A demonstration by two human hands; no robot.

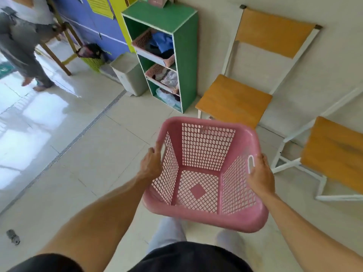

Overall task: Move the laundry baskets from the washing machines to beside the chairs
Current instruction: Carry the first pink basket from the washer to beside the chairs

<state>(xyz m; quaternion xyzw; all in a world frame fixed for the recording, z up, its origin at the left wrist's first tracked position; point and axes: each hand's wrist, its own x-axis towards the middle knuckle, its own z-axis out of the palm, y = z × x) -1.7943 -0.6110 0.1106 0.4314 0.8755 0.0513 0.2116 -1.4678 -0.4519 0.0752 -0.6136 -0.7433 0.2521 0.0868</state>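
Observation:
An empty pink lattice laundry basket [204, 214] is held in the air in front of me, above the tiled floor. My left hand [152, 163] grips its left handle slot and my right hand [260, 173] grips its right handle. Just beyond the basket stands a chair with an orange wooden seat [233, 100] and white frame against the wall. A second orange chair [334, 152] is to the right. No washing machine is in view.
A green shelf unit [186, 61] with pink trays of clothes stands left of the first chair. A grey bin [130, 75] and a yellow basket [93, 61] lie further left. Another person [21, 46] stands at the far left. A small grey object [12, 236] lies on the floor.

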